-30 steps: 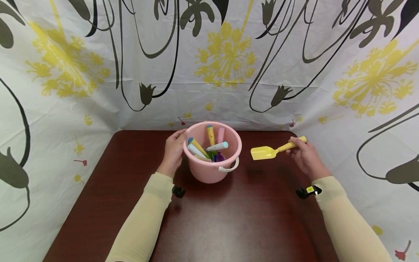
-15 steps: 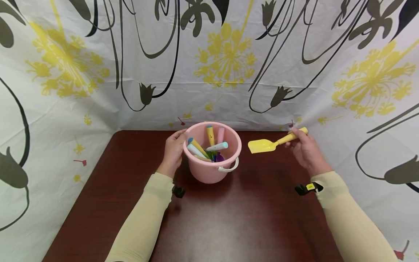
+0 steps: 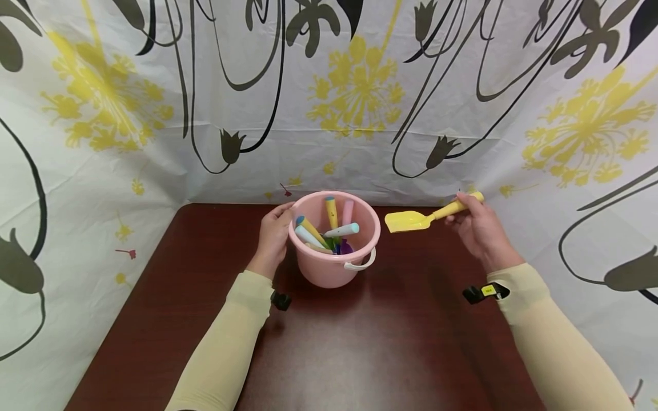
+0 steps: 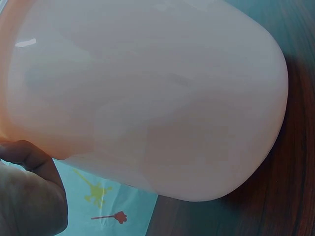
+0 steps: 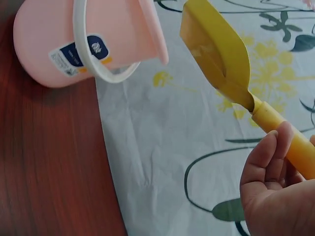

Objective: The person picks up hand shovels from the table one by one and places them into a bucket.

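A pink bucket (image 3: 326, 271) stands on the table, its white handle (image 3: 362, 262) hanging at the front right. My left hand (image 3: 271, 237) grips the rim on the left side; in the left wrist view its curled fingers (image 4: 34, 162) meet the pink wall. Inside the bucket lean several toy tools with yellow, pink and pale blue handles (image 3: 341, 230); their lower ends are mostly hidden. My right hand (image 3: 479, 231) pinches the yellow handle of a toy shovel (image 3: 408, 221). The shovel is raised above the table, its blade pointing left, close to the bucket's right rim.
The dark red-brown table (image 3: 329, 348) has rounded far corners. A white cloth with flower prints (image 3: 329, 154) hangs around its back and sides. A label (image 5: 81, 56) shows on the bucket's wall in the right wrist view.
My right hand has lifted the yellow shovel and brought its blade slightly left, nearer to the bucket. My left hand and the bucket have stayed in place.
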Tool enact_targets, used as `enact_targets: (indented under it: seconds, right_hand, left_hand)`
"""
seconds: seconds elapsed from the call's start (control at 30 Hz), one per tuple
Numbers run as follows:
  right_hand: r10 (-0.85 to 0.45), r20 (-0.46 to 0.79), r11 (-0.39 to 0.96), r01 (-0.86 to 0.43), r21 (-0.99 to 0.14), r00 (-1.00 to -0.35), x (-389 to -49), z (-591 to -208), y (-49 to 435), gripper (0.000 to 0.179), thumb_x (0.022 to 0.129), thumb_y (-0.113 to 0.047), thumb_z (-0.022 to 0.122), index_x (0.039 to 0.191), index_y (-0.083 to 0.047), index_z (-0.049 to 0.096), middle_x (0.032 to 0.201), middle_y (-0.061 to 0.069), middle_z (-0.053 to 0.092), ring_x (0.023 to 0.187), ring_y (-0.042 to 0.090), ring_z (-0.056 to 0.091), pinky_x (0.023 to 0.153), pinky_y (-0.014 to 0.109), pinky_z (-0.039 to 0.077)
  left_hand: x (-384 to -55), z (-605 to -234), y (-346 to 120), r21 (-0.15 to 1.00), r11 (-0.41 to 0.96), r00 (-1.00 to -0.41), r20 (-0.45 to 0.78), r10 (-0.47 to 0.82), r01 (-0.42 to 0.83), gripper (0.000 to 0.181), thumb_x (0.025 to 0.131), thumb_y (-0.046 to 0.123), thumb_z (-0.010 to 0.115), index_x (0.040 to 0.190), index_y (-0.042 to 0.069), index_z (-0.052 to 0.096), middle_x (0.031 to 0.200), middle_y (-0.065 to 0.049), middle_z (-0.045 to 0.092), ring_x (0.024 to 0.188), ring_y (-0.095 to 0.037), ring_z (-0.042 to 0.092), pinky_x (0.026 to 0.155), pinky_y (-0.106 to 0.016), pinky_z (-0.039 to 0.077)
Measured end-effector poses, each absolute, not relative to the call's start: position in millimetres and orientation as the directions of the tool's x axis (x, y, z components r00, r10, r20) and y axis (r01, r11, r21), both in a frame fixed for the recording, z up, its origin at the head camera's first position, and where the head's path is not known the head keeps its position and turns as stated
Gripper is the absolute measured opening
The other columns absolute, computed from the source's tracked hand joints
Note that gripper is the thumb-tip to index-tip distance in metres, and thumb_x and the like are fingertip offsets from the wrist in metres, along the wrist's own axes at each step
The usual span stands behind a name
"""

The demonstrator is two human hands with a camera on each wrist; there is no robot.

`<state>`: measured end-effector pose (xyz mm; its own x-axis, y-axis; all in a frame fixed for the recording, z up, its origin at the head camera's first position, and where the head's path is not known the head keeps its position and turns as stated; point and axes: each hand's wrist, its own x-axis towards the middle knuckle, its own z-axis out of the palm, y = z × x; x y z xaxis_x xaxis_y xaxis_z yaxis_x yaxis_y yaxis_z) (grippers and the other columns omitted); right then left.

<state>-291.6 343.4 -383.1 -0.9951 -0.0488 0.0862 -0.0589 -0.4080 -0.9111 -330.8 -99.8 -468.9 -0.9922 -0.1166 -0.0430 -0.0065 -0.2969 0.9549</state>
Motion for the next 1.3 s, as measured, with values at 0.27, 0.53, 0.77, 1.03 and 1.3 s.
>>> enact_targets:
  seconds: [0.27, 0.53, 0.77, 1.03, 1.3]
  right_hand:
    - [-0.06, 0.083, -0.391, -0.053, -0.919, -0.995, -294, -368, 322, 0.027, 0.117, -0.018, 0.058, 0.096, -0.005, 0.071, 0.084, 0.004, 0.073, 0.068, 0.02, 0.066, 0.072, 0.031, 0.058]
    - [-0.049, 0.058, -0.279, -0.042, -0.959, -0.997, -300, -359, 300, 0.018, 0.114, -0.019, 0.064, 0.101, -0.007, 0.066, 0.093, 0.001, 0.07, 0.069, 0.017, 0.066, 0.073, 0.028, 0.058]
    - [-0.037, 0.051, -0.211, -0.042, -0.977, -0.998, -302, -352, 289, 0.02, 0.112, -0.023, 0.069, 0.109, -0.005, 0.061, 0.099, 0.002, 0.07, 0.072, 0.017, 0.066, 0.074, 0.027, 0.059]
    - [-0.053, 0.056, -0.109, -0.05, -0.993, -0.997, -306, -343, 279, 0.025, 0.109, -0.025, 0.073, 0.117, -0.003, 0.064, 0.095, 0.005, 0.072, 0.074, 0.017, 0.066, 0.075, 0.027, 0.059]
    - [-0.039, 0.118, 0.06, -0.12, -0.991, -0.992, -310, -336, 274, 0.021, 0.107, -0.029, 0.077, 0.103, -0.008, 0.076, 0.081, 0.002, 0.074, 0.072, 0.016, 0.068, 0.074, 0.027, 0.06]
  left_hand:
    - [-331, -469, -100, 0.955, -0.297, -0.993, -0.033, -0.117, 0.003, 0.037, 0.11, 0.028, 0.071, 0.139, 0.005, 0.074, 0.143, -0.014, 0.067, 0.126, -0.025, 0.068, 0.098, -0.031, 0.062]
    - [-331, -470, -99, 0.953, -0.303, -0.993, -0.041, -0.112, -0.006, 0.038, 0.11, 0.029, 0.071, 0.139, 0.006, 0.074, 0.142, -0.013, 0.068, 0.124, -0.025, 0.069, 0.096, -0.03, 0.062]
    - [-332, -471, -99, 0.951, -0.309, -0.993, -0.038, -0.112, -0.001, 0.038, 0.11, 0.029, 0.072, 0.14, 0.005, 0.073, 0.142, -0.015, 0.068, 0.124, -0.024, 0.069, 0.096, -0.028, 0.062]
    - [-331, -470, -100, 0.948, -0.319, -0.993, -0.042, -0.107, -0.006, 0.039, 0.11, 0.029, 0.072, 0.141, 0.005, 0.073, 0.142, -0.014, 0.068, 0.125, -0.025, 0.068, 0.096, -0.03, 0.062]
    - [-332, -470, -100, 0.95, -0.312, -0.993, -0.043, -0.106, -0.008, 0.04, 0.11, 0.03, 0.072, 0.141, 0.005, 0.073, 0.143, -0.015, 0.067, 0.126, -0.026, 0.068, 0.1, -0.031, 0.061]
